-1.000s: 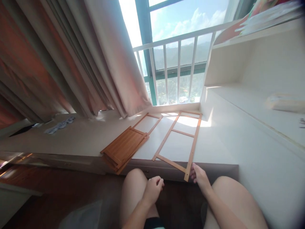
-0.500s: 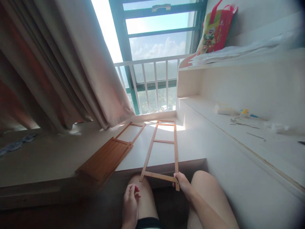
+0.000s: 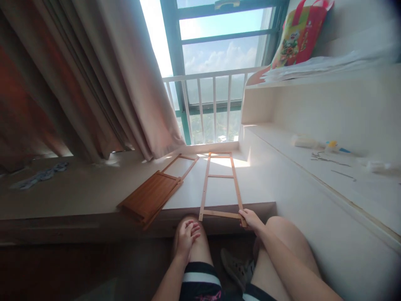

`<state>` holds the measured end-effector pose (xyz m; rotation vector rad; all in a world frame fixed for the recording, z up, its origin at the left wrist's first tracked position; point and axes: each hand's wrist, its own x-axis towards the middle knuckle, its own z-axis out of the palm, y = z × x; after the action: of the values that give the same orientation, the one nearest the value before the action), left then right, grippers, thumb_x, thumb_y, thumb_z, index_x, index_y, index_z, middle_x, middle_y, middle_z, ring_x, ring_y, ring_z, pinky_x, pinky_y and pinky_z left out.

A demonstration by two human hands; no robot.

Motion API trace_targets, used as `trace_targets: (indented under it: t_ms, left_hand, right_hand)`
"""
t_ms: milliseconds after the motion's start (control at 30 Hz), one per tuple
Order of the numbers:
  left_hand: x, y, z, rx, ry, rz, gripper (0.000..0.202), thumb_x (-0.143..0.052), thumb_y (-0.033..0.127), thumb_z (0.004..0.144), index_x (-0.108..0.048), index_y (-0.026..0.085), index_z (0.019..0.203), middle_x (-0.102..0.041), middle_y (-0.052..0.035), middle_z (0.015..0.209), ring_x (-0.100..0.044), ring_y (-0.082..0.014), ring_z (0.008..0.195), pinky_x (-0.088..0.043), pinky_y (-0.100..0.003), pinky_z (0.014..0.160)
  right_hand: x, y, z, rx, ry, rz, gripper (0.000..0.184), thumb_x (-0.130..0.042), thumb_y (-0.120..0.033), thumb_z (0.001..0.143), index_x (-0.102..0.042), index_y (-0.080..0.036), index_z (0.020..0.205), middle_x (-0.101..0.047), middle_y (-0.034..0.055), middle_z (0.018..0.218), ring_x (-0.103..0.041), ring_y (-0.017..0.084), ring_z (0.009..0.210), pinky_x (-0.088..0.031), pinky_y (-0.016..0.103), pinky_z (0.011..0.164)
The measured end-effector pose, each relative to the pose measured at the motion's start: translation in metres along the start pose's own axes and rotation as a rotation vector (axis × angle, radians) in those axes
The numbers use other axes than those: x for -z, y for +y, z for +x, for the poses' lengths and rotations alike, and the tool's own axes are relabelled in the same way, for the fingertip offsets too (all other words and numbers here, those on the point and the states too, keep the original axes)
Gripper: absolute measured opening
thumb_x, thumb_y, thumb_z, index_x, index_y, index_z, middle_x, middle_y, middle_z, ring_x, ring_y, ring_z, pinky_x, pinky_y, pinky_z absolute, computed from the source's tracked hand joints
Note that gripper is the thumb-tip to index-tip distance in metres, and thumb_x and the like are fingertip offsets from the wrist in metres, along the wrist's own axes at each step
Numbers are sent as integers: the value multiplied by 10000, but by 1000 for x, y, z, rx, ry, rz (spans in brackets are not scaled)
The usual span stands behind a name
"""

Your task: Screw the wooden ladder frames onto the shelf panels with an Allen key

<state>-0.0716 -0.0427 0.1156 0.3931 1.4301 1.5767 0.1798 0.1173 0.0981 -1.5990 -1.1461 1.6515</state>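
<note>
A light wooden ladder-like frame [image 3: 220, 176] leans out over the front edge of the white ledge, its far end resting on the ledge. My right hand [image 3: 250, 218] grips its near right corner, fingers wrapped round the wood. Over my left knee, my left hand [image 3: 189, 235] is turned partly palm up, its fingers loosely bent and apart; I see nothing in it. To the left of the frame lie brown wooden panels [image 3: 150, 195], stacked and slanted, reaching past the ledge's edge. A second thin wooden frame [image 3: 190, 168] extends from under their far end.
On the right shelf [image 3: 278, 144] are hex keys [image 3: 328, 160], a yellow-and-blue item [image 3: 332, 144] and clear plastic. Above stands a red-and-green bag [image 3: 300, 37]. A curtain [image 3: 125, 83] hangs left, a white railing [image 3: 206, 77] crosses the window, and a patterned cloth [image 3: 40, 176] lies on the ledge.
The view has shifted, so the room sits further right and lower legs show more. My left hand's fingers have loosened from a closer curl. My right hand still grips the frame's corner.
</note>
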Motion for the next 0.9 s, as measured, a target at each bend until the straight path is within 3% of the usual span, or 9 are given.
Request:
trace_targets:
  t_ms: [67, 167, 233, 333, 433, 533, 667, 800, 900]
  left_hand:
    - [17, 6, -1, -77, 62, 57, 268, -549, 357, 841, -533, 185, 1045, -658, -115, 1059, -668, -206, 937, -540, -283, 655]
    - [51, 25, 3, -292, 252, 378, 262, -521, 402, 840, -568, 195, 993, -652, -92, 1036, -640, -223, 929, -521, -296, 633]
    - [74, 46, 12, -489, 370, 657, 205, -523, 357, 829, -581, 186, 926, -650, -76, 943, -630, -222, 896, -517, -353, 782]
    - [98, 81, 36, -674, 496, 1112, 186, -512, 308, 839, -597, 182, 947, -637, -103, 1018, -607, -252, 997, -460, -406, 939]
    - [106, 106, 66, -588, 535, 1484, 333, -494, 307, 868, -576, 180, 1165, -593, -137, 1261, -527, -296, 1194, -441, -429, 951]
    - [103, 116, 92, -467, 460, 1705, 559, -493, 322, 884, -415, 112, 1396, -429, -193, 1474, -359, -301, 1376, -383, -451, 1019]
    - [94, 115, 106, -411, 414, 1865, 617, -485, 328, 889, -356, 105, 1450, -496, -213, 1414, -427, -304, 1316, -341, -494, 1029]
    - [86, 114, 96, -448, 379, 1963, 544, -461, 327, 905, -437, 131, 1411, -594, -184, 1275, -517, -300, 1181, -382, -484, 965]
    - [85, 119, 86, -424, 332, 2019, 456, -435, 305, 920, -521, 166, 1346, -588, -167, 1285, -515, -296, 1172, -412, -457, 922]
  right_hand:
    - [7, 4, 3, 0, 38, 2, 243, -622, -400, 800, -539, -182, 865, -564, -19, 575, -575, 143, 465, -436, 234, 441]
    - [20, 9, 11, 17, 119, 12, 288, -590, -429, 820, -504, -198, 968, -572, -20, 673, -562, 124, 518, -435, 224, 473]
    - [26, 13, 18, 44, 180, 32, 309, -582, -439, 818, -489, -202, 994, -592, 1, 769, -591, 129, 599, -456, 229, 511]
    - [25, 18, 25, 96, 207, 120, 330, -594, -459, 797, -516, -197, 982, -611, 22, 817, -614, 151, 650, -478, 253, 538]
    - [12, 22, 26, 70, 89, 158, 333, -580, -485, 796, -567, -184, 938, -625, 26, 755, -610, 166, 590, -468, 270, 502]
    - [-3, 23, 25, 58, 26, 146, 348, -583, -502, 787, -599, -165, 871, -619, 28, 666, -600, 179, 519, -443, 280, 453]
    - [-12, 17, 24, 53, -12, 218, 339, -621, -499, 765, -600, -168, 838, -617, 15, 645, -579, 159, 493, -432, 266, 437]
    - [-12, 12, 24, 27, -85, 322, 308, -680, -458, 724, -611, -173, 815, -651, 31, 713, -595, 170, 596, -480, 267, 470]
    - [-12, 9, 24, 15, -89, 346, 268, -690, -410, 708, -621, -171, 807, -700, 70, 827, -626, 195, 675, -521, 287, 517]
